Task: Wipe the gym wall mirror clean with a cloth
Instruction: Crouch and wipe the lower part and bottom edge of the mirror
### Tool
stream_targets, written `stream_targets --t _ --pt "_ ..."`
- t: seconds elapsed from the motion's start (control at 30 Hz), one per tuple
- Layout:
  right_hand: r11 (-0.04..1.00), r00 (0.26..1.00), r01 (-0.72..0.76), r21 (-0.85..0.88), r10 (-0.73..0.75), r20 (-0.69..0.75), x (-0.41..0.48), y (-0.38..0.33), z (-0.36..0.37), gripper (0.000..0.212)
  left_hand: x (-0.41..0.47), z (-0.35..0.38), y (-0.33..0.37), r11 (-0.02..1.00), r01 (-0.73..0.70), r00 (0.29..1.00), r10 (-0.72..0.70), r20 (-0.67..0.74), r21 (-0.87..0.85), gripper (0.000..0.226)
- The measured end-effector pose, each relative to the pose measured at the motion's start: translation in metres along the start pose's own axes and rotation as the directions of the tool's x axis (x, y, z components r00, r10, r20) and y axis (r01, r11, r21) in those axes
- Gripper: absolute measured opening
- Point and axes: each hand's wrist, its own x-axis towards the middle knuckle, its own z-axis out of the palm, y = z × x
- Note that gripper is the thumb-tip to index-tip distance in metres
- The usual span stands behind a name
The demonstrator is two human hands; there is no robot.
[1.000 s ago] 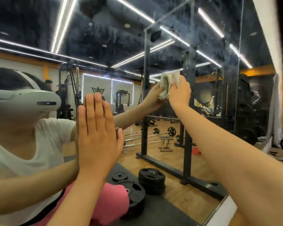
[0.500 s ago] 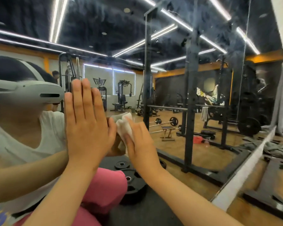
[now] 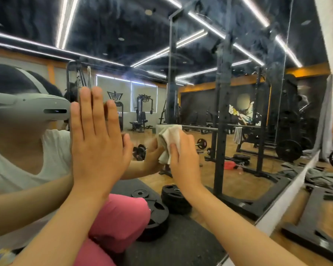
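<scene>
Against the mirror [image 3: 200,73], the left hand [image 3: 96,146] braces flat, fingers straight; the right hand [image 3: 183,160], thumb pinching the cloth [image 3: 168,139], looks mid-wipe. The next stroke likely needs firm pressure toward the streaky upper glass.

Bright ceiling strips [image 3: 192,38], hazy reflections, bowed edges, perhaps slight blur
</scene>
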Motion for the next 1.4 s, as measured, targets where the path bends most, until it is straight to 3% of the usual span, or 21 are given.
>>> stream_targets --t 0.07,0.2,0.33,0.53,0.7,0.9,1.07,1.27,1.4 --pt "0.984 0.984 0.178 0.0 -0.177 0.022 -0.004 -0.019 0.01 0.036 0.001 0.0 -0.001 0.999 -0.04 0.999 0.04 -0.001 -0.007 0.07" --pt "0.959 0.959 0.282 0.01 -0.283 0.021 -0.001 -0.011 0.014 0.047 -0.005 0.007 -0.001 0.941 -0.338 0.941 0.338 0.022 0.026 0.06" --pt "0.944 0.942 0.33 -0.022 -0.328 0.077 0.006 0.011 0.01 0.058 -0.006 0.01 -0.002 0.934 -0.356 0.934 0.354 0.039 0.041 0.055" --pt "0.974 0.973 0.224 -0.038 -0.221 0.061 0.031 0.077 -0.012 0.052 -0.006 0.018 0.013 0.976 -0.206 0.977 0.209 0.042 -0.075 0.056" --pt "0.986 0.989 0.14 -0.093 -0.136 0.051 0.047 0.14 -0.032 0.054 -0.004 0.03 0.1 0.905 -0.41 0.91 0.414 0.016 -0.113 0.054" --pt "0.993 0.996 0.087 -0.075 -0.086 0.017 0.071 0.213 -0.059 0.057 0.047 0.072 0.214 0.93 -0.344 0.93 0.356 0.088 -0.127 0.056" --pt "0.997 0.999 0.036 -0.075 -0.034 0.028 0.092 0.28 -0.085 0.056 0.076 0.114 0.272 0.938 -0.34 0.931 0.346 0.115 -0.073 0.059" --pt "0.98 0.998 -0.054 -0.192 0.058 0.015 0.116 0.356 -0.104 0.057 0.069 0.15 0.277 0.933 -0.344 0.932 0.326 0.155 0.108 0.065" --pt "0.986 0.993 -0.105 -0.132 0.097 -0.072 0.116 0.362 -0.093 0.054 0.069 0.151 0.28 0.93 -0.343 0.936 0.326 0.136 0.131 0.065"
